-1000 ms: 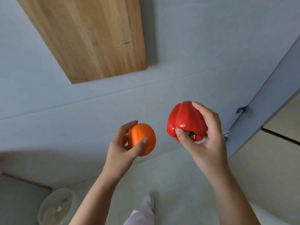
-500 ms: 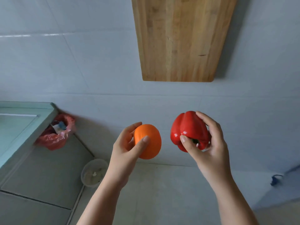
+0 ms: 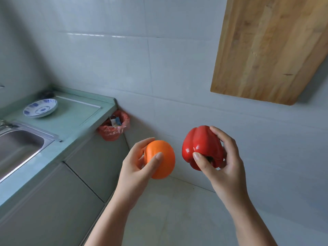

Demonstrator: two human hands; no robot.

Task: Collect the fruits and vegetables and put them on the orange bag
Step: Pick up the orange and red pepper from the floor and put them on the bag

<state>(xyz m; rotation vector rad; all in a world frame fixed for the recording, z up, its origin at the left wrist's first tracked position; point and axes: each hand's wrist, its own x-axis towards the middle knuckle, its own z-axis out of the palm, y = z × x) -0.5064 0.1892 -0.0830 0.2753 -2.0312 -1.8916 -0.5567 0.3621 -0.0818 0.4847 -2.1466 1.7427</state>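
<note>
My left hand (image 3: 136,167) grips a round orange fruit (image 3: 162,159), thumb across its front. My right hand (image 3: 225,164) holds a glossy red bell pepper (image 3: 200,145), stem end turned toward me. Both are raised in front of me over the pale floor, a short gap between them. A reddish-orange plastic bag (image 3: 114,128) with some scraps in it hangs at the far end of the counter, by the tiled wall.
A green counter (image 3: 71,119) runs along the left with a steel sink (image 3: 17,148) and a blue-and-white dish (image 3: 40,108). Grey cabinet doors (image 3: 53,201) sit below it. A wooden board (image 3: 269,48) hangs on the tiled wall at upper right.
My view has swung left: the wooden board slid to the upper right, and the counter, sink and dish came into sight. Both hands keep their fruit and pepper.
</note>
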